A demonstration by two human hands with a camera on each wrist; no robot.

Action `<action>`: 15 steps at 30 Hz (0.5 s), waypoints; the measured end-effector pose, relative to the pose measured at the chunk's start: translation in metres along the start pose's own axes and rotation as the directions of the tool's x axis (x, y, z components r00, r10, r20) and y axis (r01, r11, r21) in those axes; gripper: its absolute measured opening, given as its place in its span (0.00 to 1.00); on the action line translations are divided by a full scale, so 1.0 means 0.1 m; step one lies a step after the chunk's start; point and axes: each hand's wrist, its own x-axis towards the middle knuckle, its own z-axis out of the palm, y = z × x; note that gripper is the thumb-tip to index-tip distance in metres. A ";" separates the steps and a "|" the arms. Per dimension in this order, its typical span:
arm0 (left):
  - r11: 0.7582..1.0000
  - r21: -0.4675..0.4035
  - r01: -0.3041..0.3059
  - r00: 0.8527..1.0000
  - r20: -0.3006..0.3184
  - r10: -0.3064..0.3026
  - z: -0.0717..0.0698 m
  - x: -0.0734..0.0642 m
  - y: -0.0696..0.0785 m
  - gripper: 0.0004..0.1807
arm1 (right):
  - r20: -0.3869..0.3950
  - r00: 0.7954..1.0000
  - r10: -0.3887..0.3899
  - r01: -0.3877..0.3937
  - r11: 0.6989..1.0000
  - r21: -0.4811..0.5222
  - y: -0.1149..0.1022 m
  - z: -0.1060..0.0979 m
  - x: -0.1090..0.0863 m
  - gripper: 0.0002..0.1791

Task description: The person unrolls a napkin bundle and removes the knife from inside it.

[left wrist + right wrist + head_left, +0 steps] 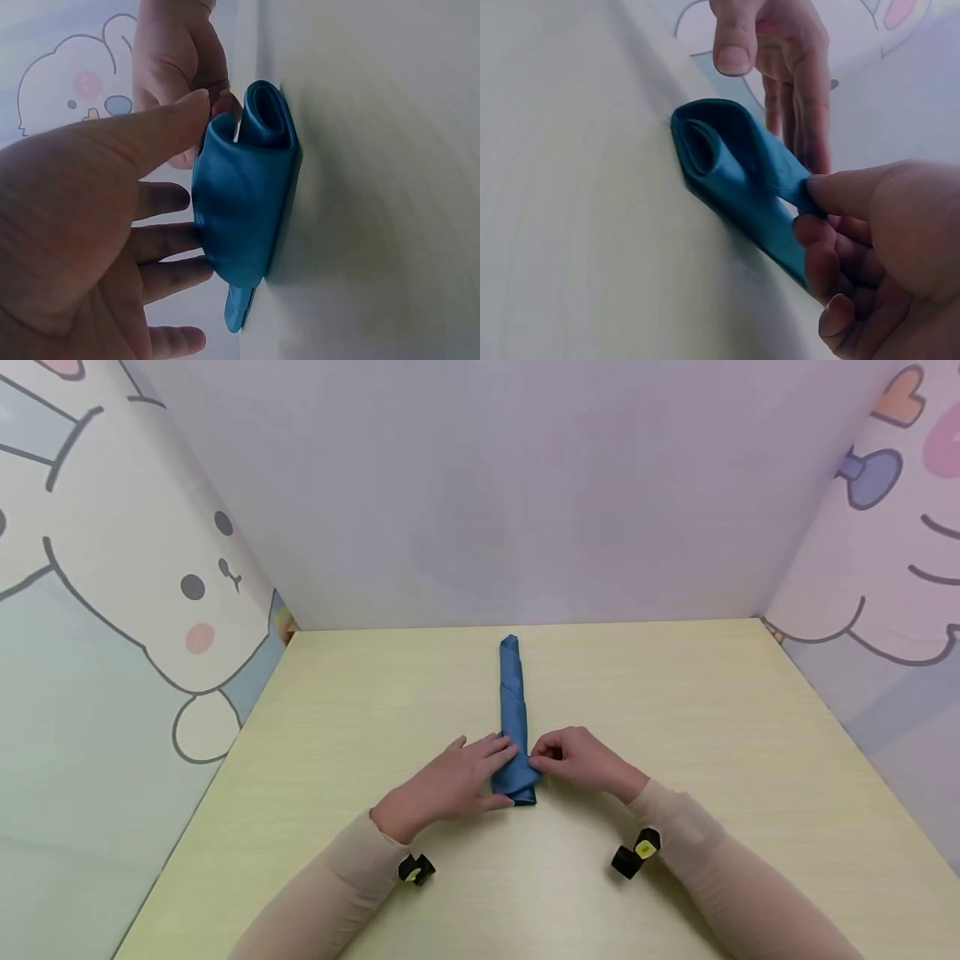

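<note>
A shiny blue cloth (513,702), rolled into a long narrow strip, lies lengthwise on the table, its far end pointing at the back wall. Its near end shows a spiral of layers (264,112), with a loose flap (780,169) standing off the roll. Between thumb and fingertips, my right hand (581,762) pinches the edge of that flap on the right side. My left hand (457,781) is on the left side with its fingers spread and fairly straight, fingertips touching the cloth. Part of the near end is hidden beneath the left fingers in the head view.
The pale wooden table (360,693) ends at a plain light wall (517,493). Cartoon-printed panels (187,635) stand along both sides. A black and yellow wrist device (636,853) sits by the right sleeve, and a similar device (416,869) is by the left.
</note>
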 end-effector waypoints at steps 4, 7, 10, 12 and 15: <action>0.999 0.034 -0.009 1.000 0.005 0.008 0.04 -0.01 0.00 0.43 | -0.033 0.999 -0.015 0.014 1.000 -0.024 -0.02 0.09 0.02 0.04; 0.998 0.059 0.000 1.000 0.013 -0.001 0.05 -0.02 -0.01 0.42 | -0.042 0.999 -0.018 0.017 0.999 -0.032 -0.04 0.13 0.03 0.03; 0.998 0.069 0.011 1.000 0.018 -0.012 0.07 -0.04 -0.03 0.41 | -0.043 0.999 -0.015 0.014 0.999 -0.032 -0.05 0.16 0.04 0.02; 0.997 0.076 0.013 1.000 0.019 -0.015 0.09 -0.05 -0.04 0.40 | -0.042 0.999 -0.021 0.020 1.000 -0.024 -0.06 0.18 0.03 0.03; 0.996 0.089 0.007 1.000 0.012 -0.008 0.11 -0.06 -0.05 0.39 | -0.043 0.999 -0.018 0.017 1.000 -0.018 -0.07 0.20 0.03 0.04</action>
